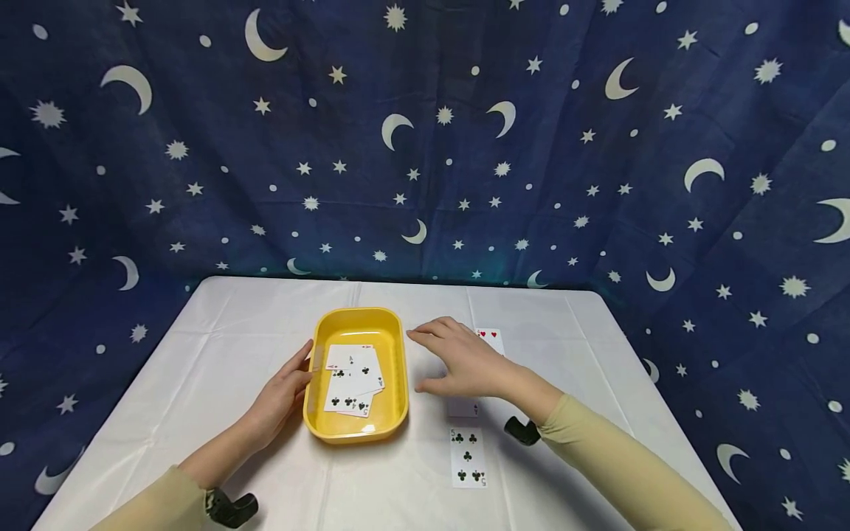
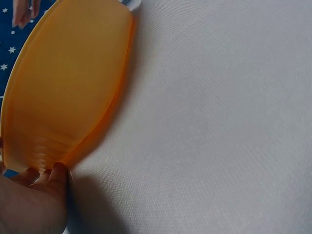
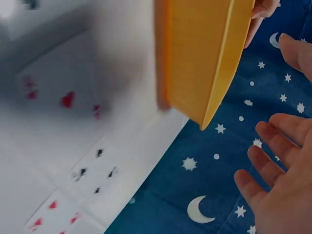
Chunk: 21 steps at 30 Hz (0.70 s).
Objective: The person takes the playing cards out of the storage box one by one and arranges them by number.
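A yellow tray [image 1: 356,436] stands on the table, with several overlapping playing cards [image 1: 355,380] inside, one a red ace. My left hand [image 1: 282,398] grips the tray's left side at the rim; the left wrist view shows fingertips [image 2: 57,173] against its outer wall. To the right of the tray, apart from it, my right hand [image 1: 465,361] hovers with fingers extended and nothing in it. Beneath that hand lie face-up cards, partly hidden: a hearts card [image 1: 491,339] and a card with a black index [image 1: 462,408]. A five of clubs [image 1: 468,457] lies nearer me.
A white cloth covers the table [image 1: 265,313]. Behind it hangs a dark blue curtain [image 1: 425,192] with moons and stars. A black wrist device shows on each arm. The right wrist view shows a blurred heart card [image 3: 58,97] and a black-suit card [image 3: 90,163].
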### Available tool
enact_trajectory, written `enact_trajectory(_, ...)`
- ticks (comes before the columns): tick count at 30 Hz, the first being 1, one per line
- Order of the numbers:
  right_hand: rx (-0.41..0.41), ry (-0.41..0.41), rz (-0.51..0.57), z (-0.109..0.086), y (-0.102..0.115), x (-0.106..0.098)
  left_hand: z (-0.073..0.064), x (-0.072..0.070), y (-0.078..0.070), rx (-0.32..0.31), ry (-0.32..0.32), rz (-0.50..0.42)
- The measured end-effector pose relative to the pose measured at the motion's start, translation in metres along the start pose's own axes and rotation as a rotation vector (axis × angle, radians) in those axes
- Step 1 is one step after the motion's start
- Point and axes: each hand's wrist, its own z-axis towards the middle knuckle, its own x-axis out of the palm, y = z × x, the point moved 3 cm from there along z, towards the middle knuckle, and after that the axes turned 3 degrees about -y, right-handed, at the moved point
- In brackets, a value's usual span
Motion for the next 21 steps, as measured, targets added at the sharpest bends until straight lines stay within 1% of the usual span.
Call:
enact_trajectory(5, -0.014, 0.055, 0.029, 0.026, 0.010, 0.005, 0.000, 0.001, -0.001, 0.000, -0.001, -0.005)
enact_trajectory(9, -0.027, 0.087, 0.023, 0.044, 0.014, 0.010, 0.000, 0.001, -0.001, 0.004, 0.001, -0.006)
enact_trajectory(21, -0.039, 0.151, -0.018, 0.079, 0.016, 0.029, -0.001, 0.001, -0.001, 0.012, -0.005, -0.011)
